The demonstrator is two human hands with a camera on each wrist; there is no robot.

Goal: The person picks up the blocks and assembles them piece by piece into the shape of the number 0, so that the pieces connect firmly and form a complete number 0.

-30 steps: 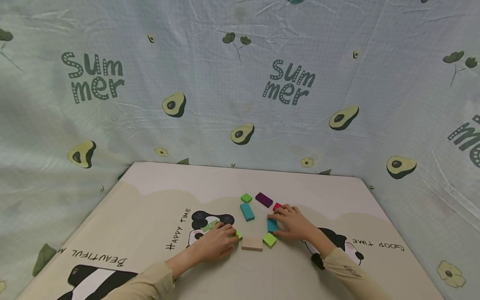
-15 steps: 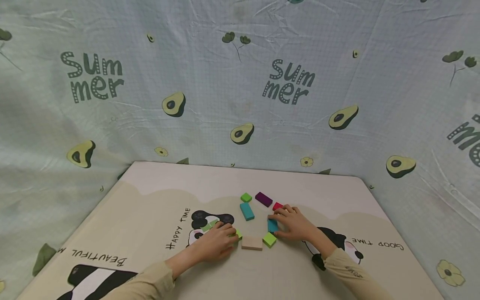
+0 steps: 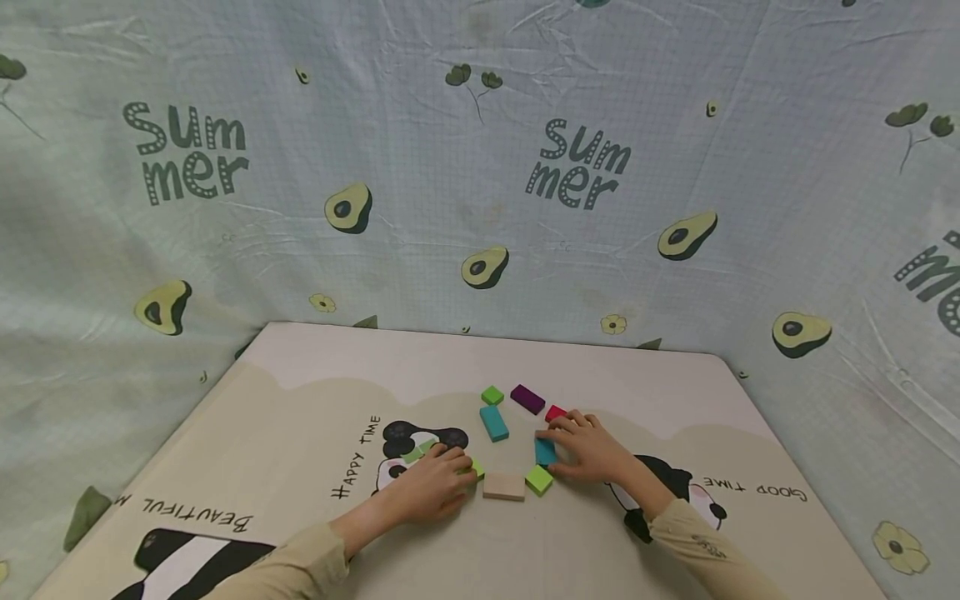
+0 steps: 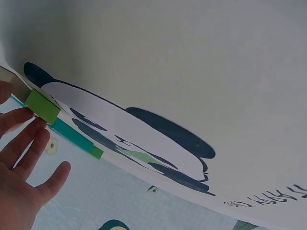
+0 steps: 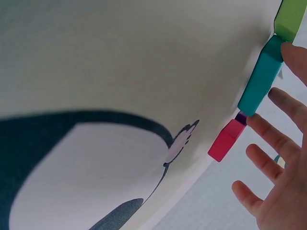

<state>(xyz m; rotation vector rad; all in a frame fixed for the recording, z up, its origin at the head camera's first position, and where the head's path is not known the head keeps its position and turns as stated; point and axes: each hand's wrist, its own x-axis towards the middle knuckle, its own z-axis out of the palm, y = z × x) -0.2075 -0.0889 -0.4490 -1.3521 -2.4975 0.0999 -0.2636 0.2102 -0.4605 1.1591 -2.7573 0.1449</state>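
My left hand rests on the table at the left of a ring of blocks, partly covering a green block. In the left wrist view two fingertips of the left hand touch that green block; the thumb is mostly cut off. At the ring's right side my right hand holds a teal block that lies on the table. Seen from the right wrist, the thumb of the right hand meets one end of the teal block and a fingertip the other; the remaining fingers are spread.
A wooden block and a green block form the near side. Farther back lie another teal block, a green block, a purple block and a red block. A patterned curtain hangs behind the table.
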